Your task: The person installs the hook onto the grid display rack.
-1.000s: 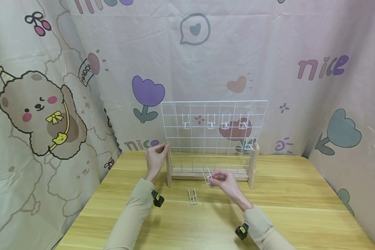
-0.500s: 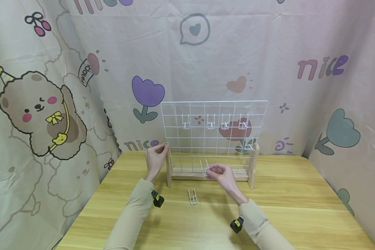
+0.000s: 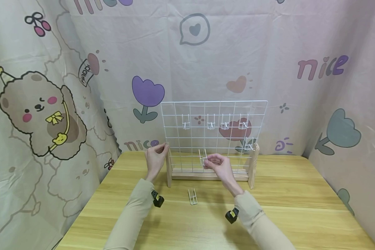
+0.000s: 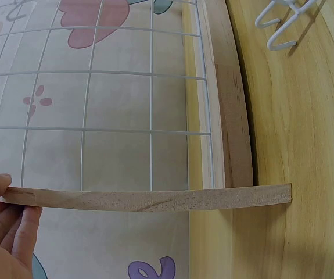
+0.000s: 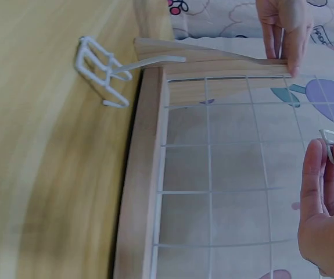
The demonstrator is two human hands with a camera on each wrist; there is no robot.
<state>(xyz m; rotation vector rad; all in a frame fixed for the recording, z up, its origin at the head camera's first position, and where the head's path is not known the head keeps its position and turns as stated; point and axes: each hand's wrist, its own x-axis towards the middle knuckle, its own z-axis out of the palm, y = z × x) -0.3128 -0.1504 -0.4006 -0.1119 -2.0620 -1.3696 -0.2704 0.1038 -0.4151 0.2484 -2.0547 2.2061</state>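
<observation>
My left hand (image 3: 155,160) pinches the top of the left wooden post (image 4: 155,200) of a stand. This stand bears an upright white wire grid (image 3: 214,101). In my right hand (image 3: 222,170), thumb and fingers pinch a white wire hook (image 3: 201,159) in front of the lower middle of the grid, its two prongs pointing up. The right wrist view shows this hand (image 5: 329,215) at the right edge, partly covering the hook (image 5: 327,137). A second wire hook (image 3: 192,197) lies on the table before the stand.
Several white hooks hang on the grid: a row along its upper part, including one at the left (image 3: 186,125), and one lower at the right (image 3: 248,146). A wooden base bar (image 3: 190,175) joins the posts. Behind the wooden table (image 3: 287,194) hangs a printed curtain (image 3: 137,45).
My right hand has risen with its hook, a little to the left, from near the base bar up to the lower grid rows. The left hand stays on the post.
</observation>
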